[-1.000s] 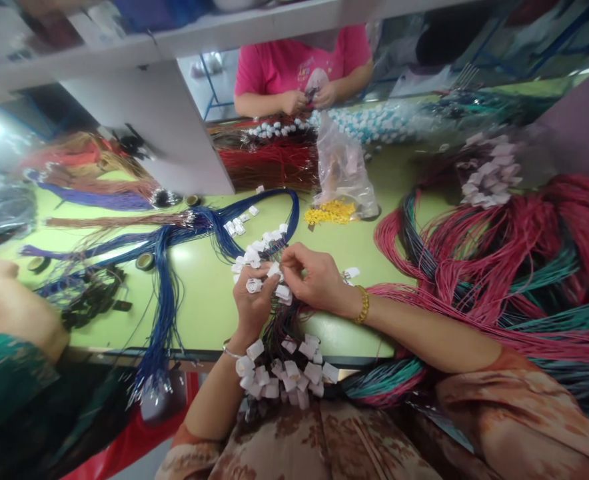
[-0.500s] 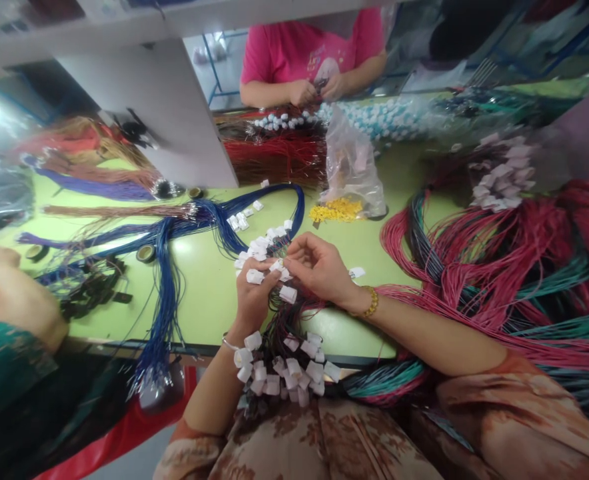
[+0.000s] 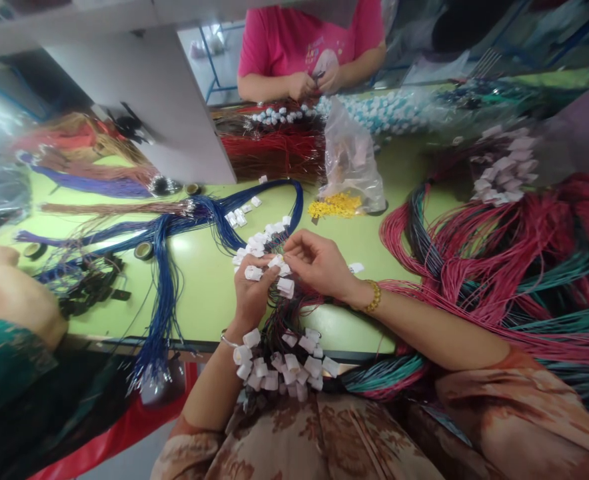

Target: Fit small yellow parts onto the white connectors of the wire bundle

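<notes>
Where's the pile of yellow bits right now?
In the head view, the yellow pile lies on the green table, beyond the right hand, against the lower left of the clear bag.

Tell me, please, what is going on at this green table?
The person's left hand holds white plastic connectors with wires on them, and the right hand has its fingertips at one of these. More white connectors hang in a cluster at the near edge. Blue wires lie to the left, and small yellow pieces sit by a clear plastic bag. Opposite, a co-worker in pink handles something too small to make out.
</notes>
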Available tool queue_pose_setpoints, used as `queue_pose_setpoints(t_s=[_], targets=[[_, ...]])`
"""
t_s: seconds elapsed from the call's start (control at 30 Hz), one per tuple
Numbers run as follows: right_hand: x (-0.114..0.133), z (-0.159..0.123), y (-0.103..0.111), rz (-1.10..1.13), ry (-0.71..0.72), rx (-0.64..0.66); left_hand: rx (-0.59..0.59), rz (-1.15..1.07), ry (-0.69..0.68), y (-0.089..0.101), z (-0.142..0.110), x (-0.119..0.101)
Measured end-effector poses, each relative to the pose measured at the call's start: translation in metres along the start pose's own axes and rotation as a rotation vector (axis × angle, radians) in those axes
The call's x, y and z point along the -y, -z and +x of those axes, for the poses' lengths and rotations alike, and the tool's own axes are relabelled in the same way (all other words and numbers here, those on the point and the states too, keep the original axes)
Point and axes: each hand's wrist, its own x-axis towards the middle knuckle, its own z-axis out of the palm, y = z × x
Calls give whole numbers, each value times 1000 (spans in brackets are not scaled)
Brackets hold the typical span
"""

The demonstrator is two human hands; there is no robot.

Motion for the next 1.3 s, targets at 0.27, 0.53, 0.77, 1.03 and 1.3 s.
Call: queue_pose_setpoints(t_s=[0.27, 0.53, 0.77, 1.03, 1.3], targets=[[0, 6, 11, 22, 62, 125, 83, -84, 24, 1, 2, -2], [9, 6, 13, 105, 79, 124, 91, -173, 100, 0, 4, 0], [8, 3, 15, -102, 216, 117, 109, -159, 73, 0, 3, 0], [11, 1, 16, -258, 312, 100, 70, 46, -109, 1, 1, 1], [6, -9, 4, -405, 370, 36, 0, 154, -175, 2, -1, 8]])
